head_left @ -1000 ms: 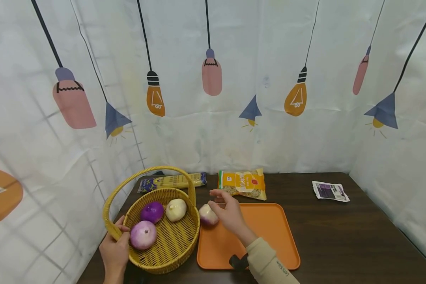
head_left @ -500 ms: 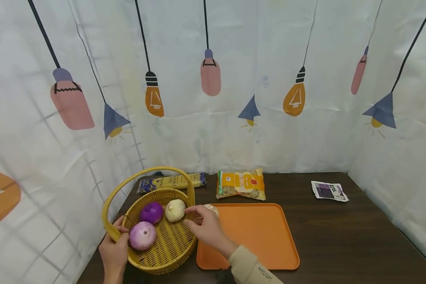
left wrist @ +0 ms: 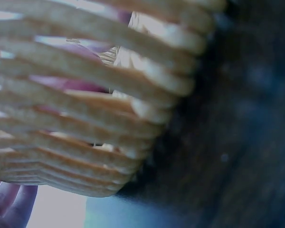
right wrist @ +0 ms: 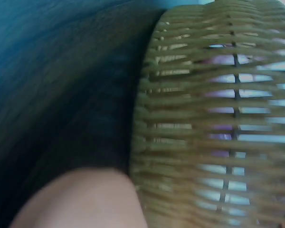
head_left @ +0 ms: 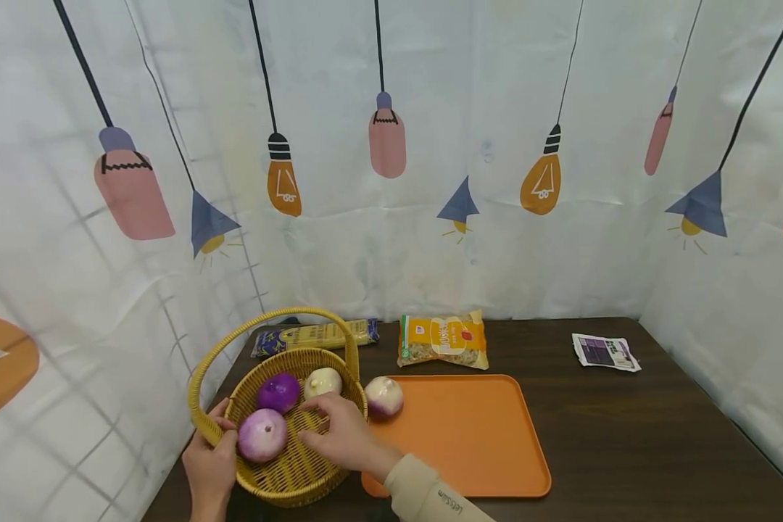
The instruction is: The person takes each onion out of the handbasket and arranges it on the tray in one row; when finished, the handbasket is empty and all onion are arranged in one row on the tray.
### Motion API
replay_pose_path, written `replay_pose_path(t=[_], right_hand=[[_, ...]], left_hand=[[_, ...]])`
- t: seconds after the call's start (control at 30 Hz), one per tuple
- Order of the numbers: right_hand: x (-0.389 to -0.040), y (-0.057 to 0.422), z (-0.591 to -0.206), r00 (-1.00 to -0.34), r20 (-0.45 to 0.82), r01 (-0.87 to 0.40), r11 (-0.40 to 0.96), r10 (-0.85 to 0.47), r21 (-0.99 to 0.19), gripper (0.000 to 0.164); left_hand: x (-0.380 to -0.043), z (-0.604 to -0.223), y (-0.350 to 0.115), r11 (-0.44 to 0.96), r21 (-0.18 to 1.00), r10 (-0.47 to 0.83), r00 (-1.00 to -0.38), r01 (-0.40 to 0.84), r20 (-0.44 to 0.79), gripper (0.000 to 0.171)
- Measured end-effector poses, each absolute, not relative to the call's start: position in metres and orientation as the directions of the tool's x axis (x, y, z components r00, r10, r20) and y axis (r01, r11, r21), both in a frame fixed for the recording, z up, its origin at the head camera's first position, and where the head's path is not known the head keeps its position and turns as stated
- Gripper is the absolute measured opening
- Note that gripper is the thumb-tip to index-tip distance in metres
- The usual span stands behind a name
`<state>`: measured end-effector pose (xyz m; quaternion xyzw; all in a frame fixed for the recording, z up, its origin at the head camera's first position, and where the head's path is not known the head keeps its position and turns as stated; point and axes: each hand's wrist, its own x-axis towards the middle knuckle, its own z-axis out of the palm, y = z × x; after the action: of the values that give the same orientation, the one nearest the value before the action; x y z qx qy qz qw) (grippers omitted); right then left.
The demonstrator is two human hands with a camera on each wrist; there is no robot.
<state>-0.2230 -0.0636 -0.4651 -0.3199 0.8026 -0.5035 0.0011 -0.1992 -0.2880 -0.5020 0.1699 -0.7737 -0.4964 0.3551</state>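
Note:
My left hand grips the yellow woven basket at its left rim, by the foot of the handle. Inside lie a dark purple onion, a pale purple onion and a white onion. Over the basket's right rim reaches my right hand, fingers loosely spread, nothing visible in them, its fingertips just below the white onion. Another white-and-purple onion sits outside, at the far left corner of the orange tray. The basket's slatted wall fills much of the right wrist view.
Behind the basket lies a long blue-and-yellow packet. An orange-and-yellow bag lies beyond the tray, and a small white-and-purple sachet at the back right of the dark table. A patterned curtain hangs behind.
My right hand has moved left from beside the onion on the tray, across the rim and into the basket. The left hand, basket and onions stay where they were.

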Motion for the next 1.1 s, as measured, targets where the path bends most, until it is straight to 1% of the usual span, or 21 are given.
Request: replay_pose_path(t=[0.13, 0.27, 0.43, 0.57, 0.7, 0.83, 0.93, 1.0, 1.1], right_hand=[[-0.224, -0.073, -0.463, -0.790, 0.309, -0.539, 0.359, -0.529, -0.762, 0.034], [-0.228, -0.079, -0.462, -0.782, 0.304, -0.554, 0.383, -0.544, -0.739, 0.036], [-0.231, -0.087, -0.468, -0.768, 0.264, -0.562, 0.418, -0.584, -0.713, 0.038], [-0.230, -0.094, -0.473, -0.750, 0.207, -0.598, 0.511, -0.628, -0.618, 0.047], [-0.229, -0.099, -0.474, -0.757, 0.160, -0.603, 0.583, -0.633, -0.545, 0.056], [-0.233, -0.106, -0.471, -0.757, 0.178, -0.611, 0.584, -0.629, -0.535, 0.058], [-0.236, -0.110, -0.469, -0.750, 0.202, -0.625, 0.576, -0.629, -0.527, 0.058], [-0.238, -0.113, -0.469, -0.754, 0.205, -0.625, 0.586, -0.624, -0.516, 0.059], [-0.239, -0.114, -0.471, -0.769, 0.189, -0.612, 0.617, -0.611, -0.494, 0.064]], left_hand=[[-0.199, -0.501, -0.287, 0.452, 0.890, -0.620, -0.697, 0.059, 0.361, 0.015], [-0.199, -0.501, -0.285, 0.453, 0.891, -0.629, -0.703, 0.017, 0.333, 0.015], [-0.197, -0.505, -0.282, 0.441, 0.898, -0.635, -0.704, 0.010, 0.319, 0.016], [-0.194, -0.507, -0.282, 0.436, 0.900, -0.646, -0.695, 0.003, 0.316, 0.017], [-0.194, -0.508, -0.283, 0.448, 0.894, -0.640, -0.692, 0.019, 0.335, 0.016], [-0.196, -0.505, -0.287, 0.459, 0.887, -0.636, -0.680, 0.046, 0.364, 0.015], [-0.197, -0.502, -0.289, 0.474, 0.880, -0.640, -0.672, 0.037, 0.373, 0.016], [-0.197, -0.500, -0.290, 0.481, 0.877, -0.638, -0.674, 0.027, 0.371, 0.018], [-0.197, -0.500, -0.288, 0.485, 0.874, -0.628, -0.689, 0.016, 0.361, 0.020]])
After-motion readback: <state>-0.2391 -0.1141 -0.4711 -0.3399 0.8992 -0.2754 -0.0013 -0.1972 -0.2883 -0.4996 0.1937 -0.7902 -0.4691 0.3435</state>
